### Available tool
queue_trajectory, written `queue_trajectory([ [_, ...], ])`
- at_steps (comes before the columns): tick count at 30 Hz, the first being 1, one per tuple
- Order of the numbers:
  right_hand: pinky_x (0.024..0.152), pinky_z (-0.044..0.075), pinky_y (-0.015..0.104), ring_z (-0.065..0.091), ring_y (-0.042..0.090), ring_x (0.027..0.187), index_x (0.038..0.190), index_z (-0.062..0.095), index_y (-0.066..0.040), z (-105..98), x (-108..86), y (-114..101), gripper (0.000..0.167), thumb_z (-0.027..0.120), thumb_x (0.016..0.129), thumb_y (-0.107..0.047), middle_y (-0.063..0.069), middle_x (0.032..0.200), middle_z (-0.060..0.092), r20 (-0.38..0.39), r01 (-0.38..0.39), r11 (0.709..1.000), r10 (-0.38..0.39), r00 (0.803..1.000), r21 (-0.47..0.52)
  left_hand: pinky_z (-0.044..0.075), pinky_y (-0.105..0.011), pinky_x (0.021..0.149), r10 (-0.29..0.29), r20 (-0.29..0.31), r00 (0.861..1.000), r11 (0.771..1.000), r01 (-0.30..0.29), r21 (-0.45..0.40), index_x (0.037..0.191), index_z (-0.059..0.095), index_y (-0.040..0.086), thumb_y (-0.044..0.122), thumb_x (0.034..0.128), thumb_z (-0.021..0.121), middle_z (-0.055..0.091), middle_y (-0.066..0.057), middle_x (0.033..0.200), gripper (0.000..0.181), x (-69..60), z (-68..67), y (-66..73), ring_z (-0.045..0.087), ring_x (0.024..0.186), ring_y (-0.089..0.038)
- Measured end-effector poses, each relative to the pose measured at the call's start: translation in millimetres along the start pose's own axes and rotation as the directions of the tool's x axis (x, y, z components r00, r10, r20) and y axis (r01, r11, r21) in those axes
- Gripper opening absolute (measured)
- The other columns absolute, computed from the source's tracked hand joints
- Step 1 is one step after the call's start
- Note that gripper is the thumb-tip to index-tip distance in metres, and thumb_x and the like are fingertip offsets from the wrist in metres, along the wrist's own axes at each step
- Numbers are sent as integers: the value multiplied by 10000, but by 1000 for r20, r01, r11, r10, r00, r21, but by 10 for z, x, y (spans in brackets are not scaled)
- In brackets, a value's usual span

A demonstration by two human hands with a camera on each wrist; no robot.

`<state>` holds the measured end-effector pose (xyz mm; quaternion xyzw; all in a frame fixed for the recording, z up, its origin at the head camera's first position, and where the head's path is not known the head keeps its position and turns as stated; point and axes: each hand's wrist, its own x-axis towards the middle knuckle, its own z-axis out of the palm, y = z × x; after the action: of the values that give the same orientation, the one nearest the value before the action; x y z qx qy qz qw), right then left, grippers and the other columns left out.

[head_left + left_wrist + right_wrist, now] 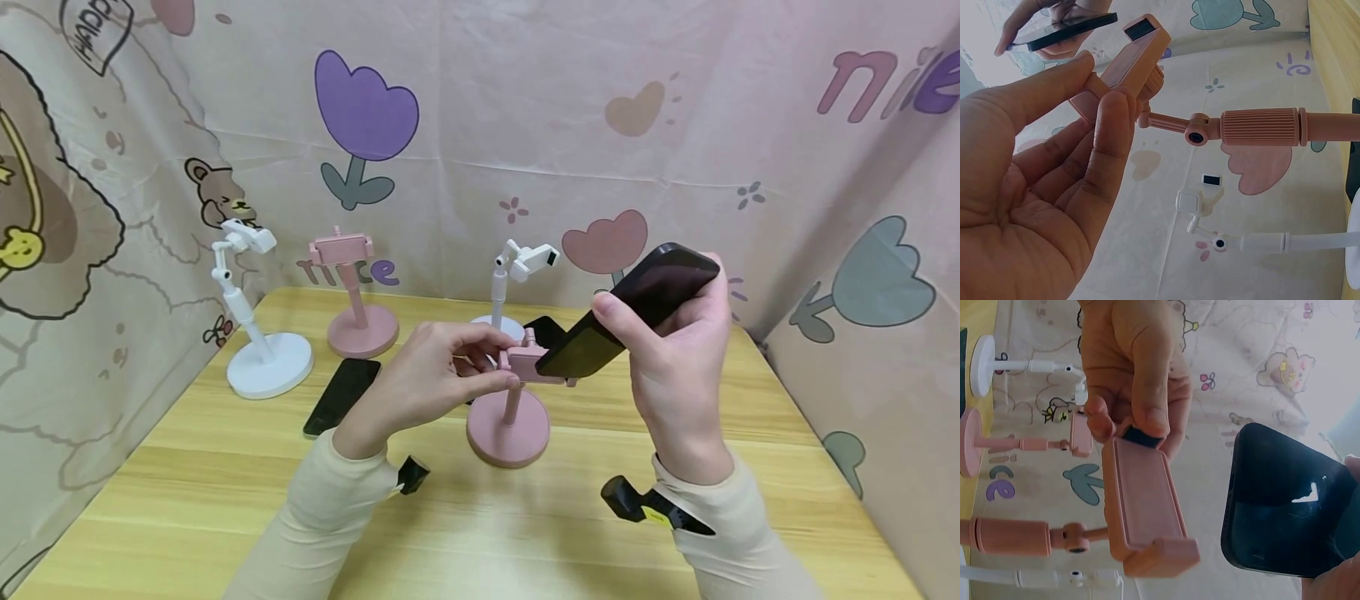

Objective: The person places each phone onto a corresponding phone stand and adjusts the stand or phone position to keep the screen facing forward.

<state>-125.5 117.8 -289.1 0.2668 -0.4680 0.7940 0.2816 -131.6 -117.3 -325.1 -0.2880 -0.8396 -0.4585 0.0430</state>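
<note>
A pink phone stand (508, 427) stands upright on the table, its clamp head tilted. My left hand (423, 371) pinches the left end of that clamp (1147, 494) between thumb and fingers. In my right hand (682, 367) is a black smartphone (630, 312), gripped along its edges with the thumb on the near side. The phone hangs tilted above and right of the clamp, apart from it in the right wrist view. From the left wrist view the phone (1072, 31) shows edge-on beyond the clamp.
Another pink stand (363, 332) and a white stand (270, 365) are at the back left. A second white stand (498, 287) rises behind the gripped one. One dark phone (342, 397) lies left of my left hand; another (544, 330) lies behind the clamp. Printed curtains surround the table.
</note>
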Motion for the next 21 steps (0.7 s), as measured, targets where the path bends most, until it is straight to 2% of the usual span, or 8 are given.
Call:
queue_trajectory([
  [9, 677, 594, 261, 676, 214, 760, 1101, 518, -7, 103, -12, 41, 484, 766, 759, 230, 107, 899, 658, 20, -22, 1000, 23, 1000, -16, 632, -269, 743, 11, 0, 1000, 1000, -11, -3, 1181, 795, 124, 166, 910, 880, 781, 30, 976, 286, 6, 2, -8, 719, 860, -95],
  [16, 690, 578, 246, 666, 197, 778, 1112, 540, -75, 141, -26, 75, 493, 775, 775, 199, 78, 899, 645, 24, -35, 994, 38, 999, -104, 637, -281, 738, 25, 1, 1000, 1000, -25, -3, 1170, 795, 117, 158, 908, 881, 775, 25, 958, 279, 6, 1, -11, 716, 852, -96],
  [21, 699, 570, 252, 661, 204, 794, 1117, 538, -94, 149, -32, 117, 497, 787, 781, 175, 72, 903, 652, 30, -41, 991, 45, 999, -130, 634, -276, 739, 29, 2, 1000, 1000, -29, -2, 1189, 789, 106, 133, 917, 868, 777, 16, 978, 284, 6, -5, -16, 718, 856, -90],
])
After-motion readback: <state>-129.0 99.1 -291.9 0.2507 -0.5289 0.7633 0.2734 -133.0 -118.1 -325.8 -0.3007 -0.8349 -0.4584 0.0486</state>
